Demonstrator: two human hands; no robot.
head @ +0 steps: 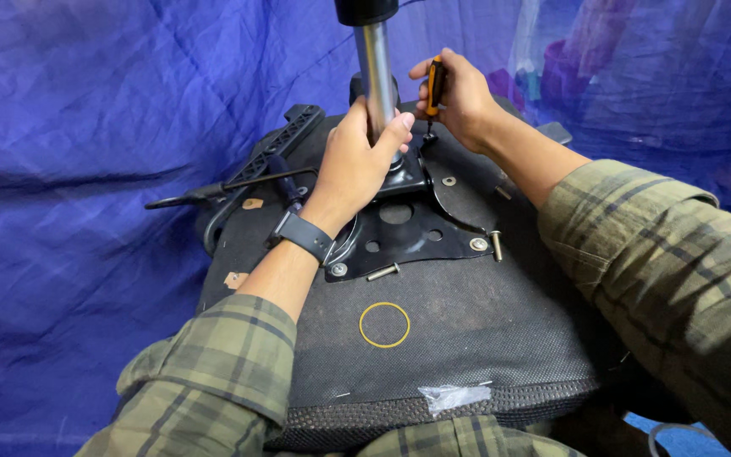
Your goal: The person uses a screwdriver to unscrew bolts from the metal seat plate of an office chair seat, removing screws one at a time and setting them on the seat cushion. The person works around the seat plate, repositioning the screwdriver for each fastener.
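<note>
An upturned office chair seat (467, 338) lies in front of me, its black underside facing up. A black metal mounting plate (408, 233) is bolted to it, and a shiny chrome gas cylinder (376, 68) rises from the plate. My left hand (357, 161) is wrapped around the base of the cylinder. My right hand (458, 97) grips an orange-and-black screwdriver (435, 85), held upright with its tip down on the plate's far edge. Two loose bolts (382, 272) (497, 245) lie beside the plate.
A yellow rubber band (384, 325) lies on the seat fabric near me. A black armrest (277, 148) and a thin lever (213, 190) stick out at the seat's left. Blue tarp (86, 211) covers the floor all around.
</note>
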